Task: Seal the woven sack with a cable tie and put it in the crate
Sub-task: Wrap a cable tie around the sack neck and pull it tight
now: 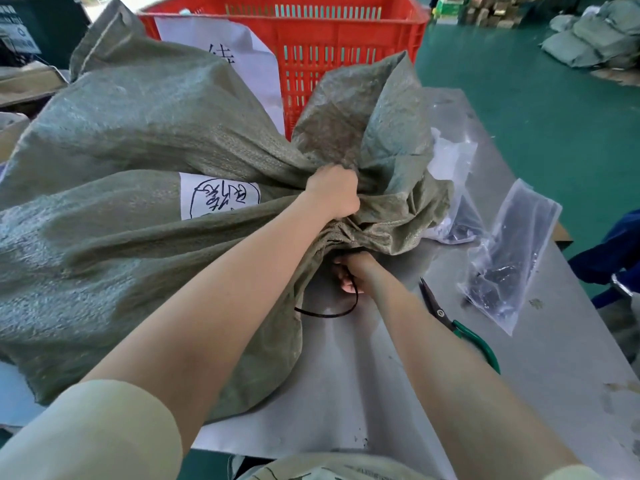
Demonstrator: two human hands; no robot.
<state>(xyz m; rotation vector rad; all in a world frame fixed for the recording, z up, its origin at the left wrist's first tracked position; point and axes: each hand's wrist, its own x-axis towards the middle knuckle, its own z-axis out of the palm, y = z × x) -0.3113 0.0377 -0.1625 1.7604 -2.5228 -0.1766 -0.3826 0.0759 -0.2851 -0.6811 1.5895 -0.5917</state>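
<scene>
A large grey-green woven sack [114,258] lies on its side on the metal table, a white handwritten label [216,195] on its top face. Its mouth is bunched into a neck at the right. My left hand [334,194] is clenched on the gathered neck from above. Below it, my right hand [353,273] grips a thin black cable tie [332,313], which loops around the neck and curls onto the table. A red slatted plastic crate [346,43] stands behind the sack, with a white paper sheet [242,53] on its front.
Green-handled snips [460,327] lie on the steel table [363,393] right of my right forearm. Clear plastic bags of black cable ties [512,258] lie further right. A second woven sack [138,109] rests behind the first. More sacks [595,39] are piled on the green floor at the far right.
</scene>
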